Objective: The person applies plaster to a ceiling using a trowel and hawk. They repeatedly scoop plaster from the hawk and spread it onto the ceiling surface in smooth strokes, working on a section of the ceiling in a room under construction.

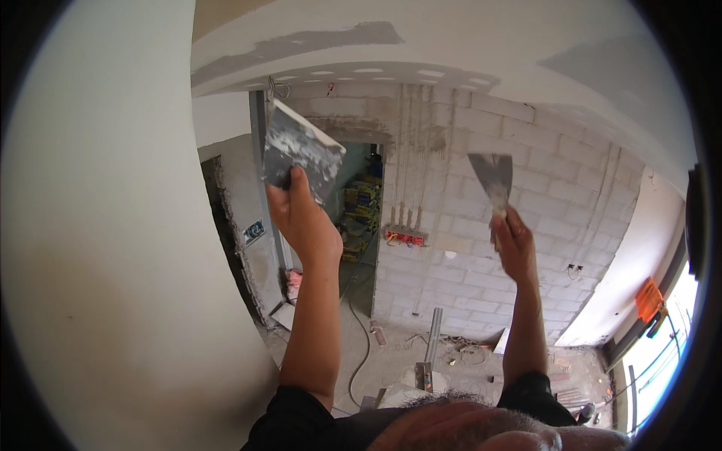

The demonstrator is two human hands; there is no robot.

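Observation:
My left hand (pixel 302 218) is raised at the left, thumb pressed along the face of a grey rectangular filler plate (pixel 301 146). White filler is smeared over that plate, with a pale strip along its upper edge; any handle is hidden. On the right, my right hand (pixel 516 244) is closed around the handle of a putty knife (pixel 493 177). Its flared blade points up and touches nothing. The two tools are held well apart, below a ceiling (pixel 481 41) with grey filler patches.
A smooth pale wall (pixel 113 225) stands close on the left. Beyond are a block wall (pixel 489 278) with red electrical boxes (pixel 406 236), and a doorway with stacked packages (pixel 361 203). A hose (pixel 363 353), a metal profile (pixel 434 334) and debris lie on the floor. A bright window is at right.

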